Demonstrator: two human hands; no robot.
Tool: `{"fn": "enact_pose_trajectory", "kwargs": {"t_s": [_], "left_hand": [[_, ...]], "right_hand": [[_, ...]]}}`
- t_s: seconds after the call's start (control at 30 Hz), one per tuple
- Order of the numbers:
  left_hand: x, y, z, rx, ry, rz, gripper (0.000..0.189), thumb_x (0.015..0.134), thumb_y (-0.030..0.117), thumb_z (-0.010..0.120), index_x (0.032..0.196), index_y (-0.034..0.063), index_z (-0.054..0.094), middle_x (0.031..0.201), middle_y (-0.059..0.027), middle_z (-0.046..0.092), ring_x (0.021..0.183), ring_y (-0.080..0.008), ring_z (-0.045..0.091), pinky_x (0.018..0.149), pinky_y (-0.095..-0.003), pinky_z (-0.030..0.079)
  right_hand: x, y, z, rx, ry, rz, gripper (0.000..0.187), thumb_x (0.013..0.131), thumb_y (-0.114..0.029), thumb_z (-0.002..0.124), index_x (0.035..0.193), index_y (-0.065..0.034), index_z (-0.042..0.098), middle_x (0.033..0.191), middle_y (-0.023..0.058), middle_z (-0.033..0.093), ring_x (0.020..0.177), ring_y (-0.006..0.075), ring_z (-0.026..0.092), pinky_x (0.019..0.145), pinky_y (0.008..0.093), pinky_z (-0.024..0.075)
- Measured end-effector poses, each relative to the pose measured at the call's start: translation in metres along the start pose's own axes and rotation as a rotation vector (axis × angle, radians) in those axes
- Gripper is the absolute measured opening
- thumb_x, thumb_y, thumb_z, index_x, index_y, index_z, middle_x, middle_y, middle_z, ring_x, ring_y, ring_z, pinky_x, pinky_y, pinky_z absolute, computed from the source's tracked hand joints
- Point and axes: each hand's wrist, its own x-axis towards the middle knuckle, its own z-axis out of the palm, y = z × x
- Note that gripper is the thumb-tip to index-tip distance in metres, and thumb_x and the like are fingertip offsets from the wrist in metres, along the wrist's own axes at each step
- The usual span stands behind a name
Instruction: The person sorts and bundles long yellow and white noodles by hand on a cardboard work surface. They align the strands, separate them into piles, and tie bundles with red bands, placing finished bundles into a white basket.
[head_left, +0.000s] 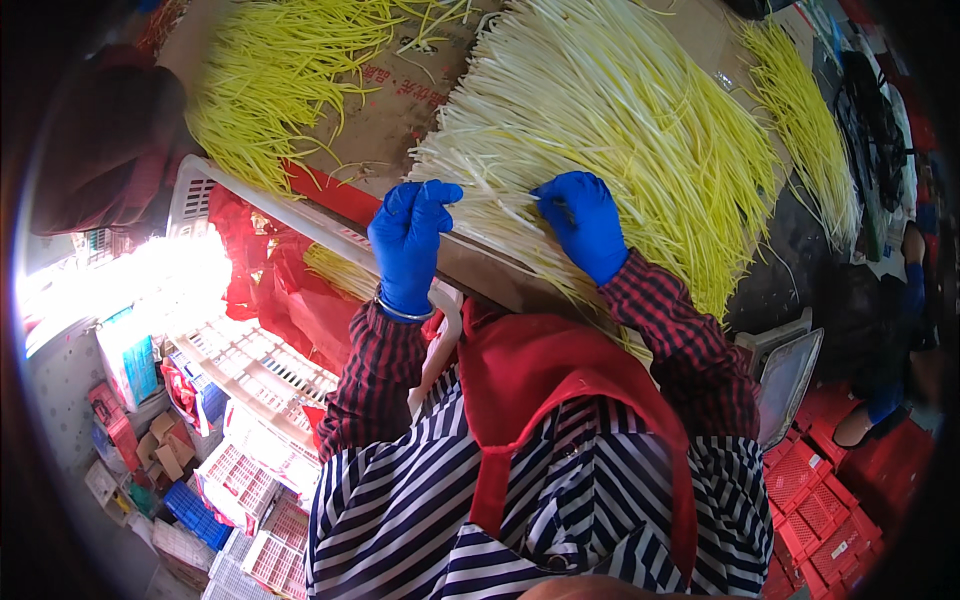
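Observation:
A wide heap of yellow chives (600, 112), pale at the stalk ends and yellow at the tips, lies on the cardboard-covered work surface before me. My left hand (411, 244), in a blue glove, is raised at the near edge left of the heap. Its fingers are curled in, with nothing visible in them. My right hand (586, 223), also gloved, is over the near part of the heap, its thumb and fingertips drawn together at the pale stalks. Whether a thin stalk is pinched there cannot be made out.
More yellow chives (277, 82) lie at the far left, and a smaller bunch (806, 127) at the right. A white plastic crate (196, 187) with red bags (292, 300) stands at left. Red crates (817, 517) sit low at right, near another person's foot (853, 426).

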Motion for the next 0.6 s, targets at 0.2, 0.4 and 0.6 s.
{"fn": "enact_pose_trajectory", "kwargs": {"t_s": [0.2, 0.4, 0.6], "left_hand": [[-0.004, -0.019, 0.010, 0.466, -0.263, -0.062, 0.020, 0.093, 0.020, 0.060, 0.088, 0.0013, 0.065, 0.071, -0.0021, 0.062, 0.057, -0.0067, 0.054, 0.051, -0.0212, 0.041], [-0.021, -0.041, 0.012, 0.521, -0.293, -0.063, 0.021, 0.086, 0.024, 0.067, 0.083, 0.0039, 0.065, 0.071, -0.0173, 0.059, 0.060, -0.0359, 0.057, 0.054, -0.0391, 0.044], [-0.026, -0.027, -0.008, 0.516, -0.267, 0.021, 0.014, 0.088, 0.016, 0.066, 0.085, 0.0021, 0.067, 0.068, -0.0070, 0.059, 0.056, -0.0148, 0.053, 0.052, -0.0282, 0.042]], "right_hand": [[0.005, -0.006, -0.005, 0.221, -0.067, 0.411, 0.017, 0.086, -0.021, 0.064, 0.100, -0.0114, 0.063, 0.095, 0.0092, 0.061, 0.091, 0.0314, 0.055, 0.083, 0.0432, 0.0399], [0.001, -0.021, -0.014, -0.310, -0.206, -0.065, 0.040, 0.083, -0.027, 0.065, 0.120, -0.0130, 0.058, 0.109, 0.0118, 0.058, 0.097, 0.0326, 0.052, 0.085, 0.0461, 0.0381], [0.012, 0.029, -0.011, -0.324, 0.069, 0.074, 0.022, 0.084, -0.019, 0.062, 0.105, -0.0106, 0.063, 0.095, 0.0132, 0.059, 0.086, 0.0341, 0.055, 0.075, 0.0448, 0.0420]]}}
